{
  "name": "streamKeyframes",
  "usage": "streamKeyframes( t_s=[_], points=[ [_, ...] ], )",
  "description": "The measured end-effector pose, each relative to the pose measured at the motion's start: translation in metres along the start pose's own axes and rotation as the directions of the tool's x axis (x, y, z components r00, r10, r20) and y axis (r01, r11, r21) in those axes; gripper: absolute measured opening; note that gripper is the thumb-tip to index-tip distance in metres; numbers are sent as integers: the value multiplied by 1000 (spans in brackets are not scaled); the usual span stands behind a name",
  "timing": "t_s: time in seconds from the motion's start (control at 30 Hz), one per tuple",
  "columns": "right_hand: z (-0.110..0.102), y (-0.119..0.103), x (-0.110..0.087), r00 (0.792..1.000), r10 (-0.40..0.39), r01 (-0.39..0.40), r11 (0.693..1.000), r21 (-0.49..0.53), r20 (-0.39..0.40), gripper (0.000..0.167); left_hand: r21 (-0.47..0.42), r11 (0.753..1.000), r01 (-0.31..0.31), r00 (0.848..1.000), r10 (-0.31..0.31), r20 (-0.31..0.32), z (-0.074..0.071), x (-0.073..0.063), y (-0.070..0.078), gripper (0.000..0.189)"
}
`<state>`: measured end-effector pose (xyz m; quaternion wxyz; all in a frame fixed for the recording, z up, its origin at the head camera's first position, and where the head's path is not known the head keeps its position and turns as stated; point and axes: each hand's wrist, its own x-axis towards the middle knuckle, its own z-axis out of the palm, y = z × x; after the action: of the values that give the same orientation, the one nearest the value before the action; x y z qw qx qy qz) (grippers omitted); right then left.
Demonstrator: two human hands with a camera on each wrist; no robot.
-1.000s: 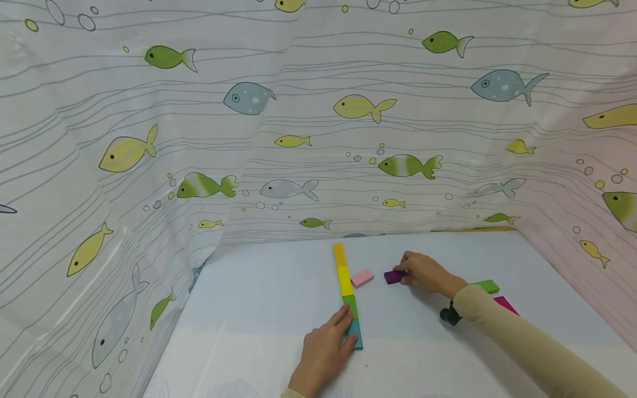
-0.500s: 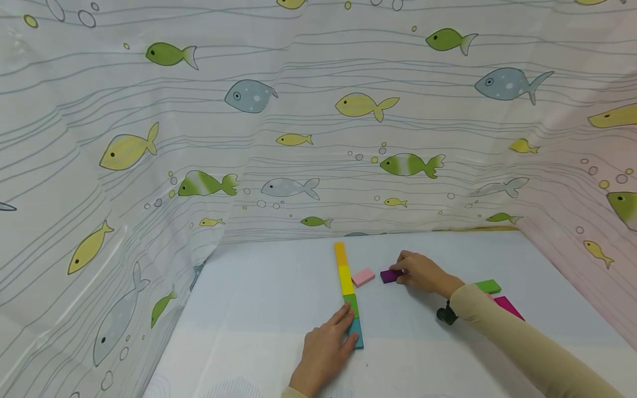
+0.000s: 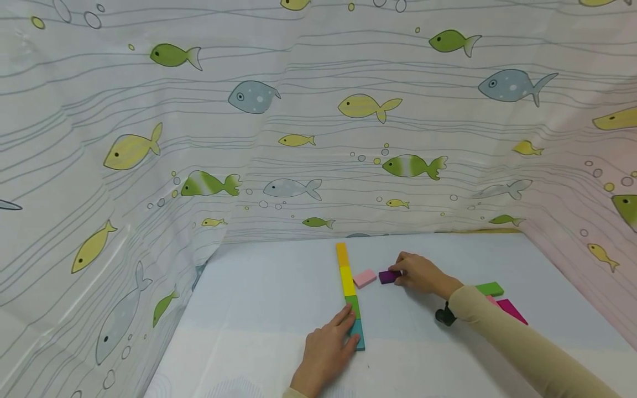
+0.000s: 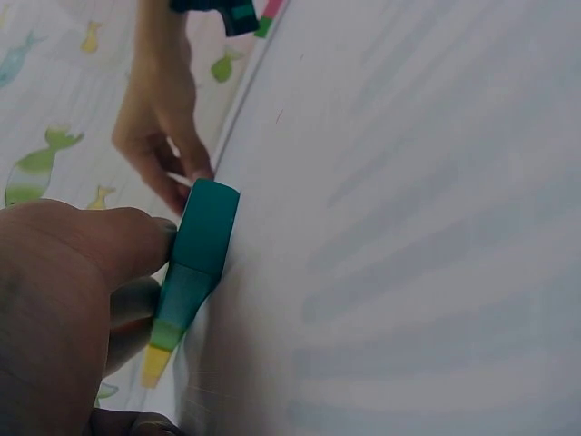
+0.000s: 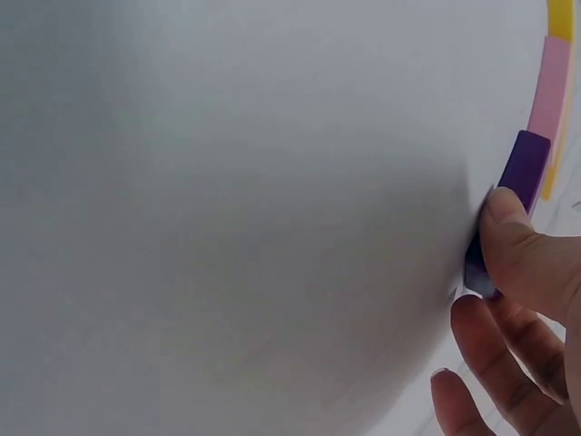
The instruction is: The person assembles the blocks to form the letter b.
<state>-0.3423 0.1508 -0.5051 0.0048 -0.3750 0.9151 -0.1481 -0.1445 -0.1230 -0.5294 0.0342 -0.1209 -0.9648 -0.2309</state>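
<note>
In the head view, a straight row lies on the white tabletop: an orange block (image 3: 342, 254), a yellow block (image 3: 347, 281), a green block (image 3: 352, 305) and a teal block (image 3: 358, 331), end to end. My left hand (image 3: 325, 351) rests on the green and teal blocks with its fingers fairly straight. A pink block (image 3: 365, 278) lies at an angle off the yellow one's right side. Just right of it, my right hand (image 3: 420, 273) pinches a purple block (image 5: 526, 163) between thumb and fingers, down at the table surface.
Farther right lie a second green block (image 3: 490, 288), a magenta block (image 3: 512, 311) and another pink piece (image 3: 492, 300), partly hidden by the right sleeve (image 3: 522, 337). A fish-patterned curtain (image 3: 308, 127) stands behind the table and at both sides.
My right hand has moved slightly left with the purple block, narrowing the gap to the pink block. The left hand stays on the row. The whole head view has shifted a little.
</note>
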Motion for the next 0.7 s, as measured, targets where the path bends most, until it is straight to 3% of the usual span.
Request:
streamKeyframes(
  t_s=[0.7],
  points=[
    [4,-1,3,1000,23,-22,1000,16,-13,35,-2,1000,18,1000,-18,-1,4,2,0,51]
  ],
)
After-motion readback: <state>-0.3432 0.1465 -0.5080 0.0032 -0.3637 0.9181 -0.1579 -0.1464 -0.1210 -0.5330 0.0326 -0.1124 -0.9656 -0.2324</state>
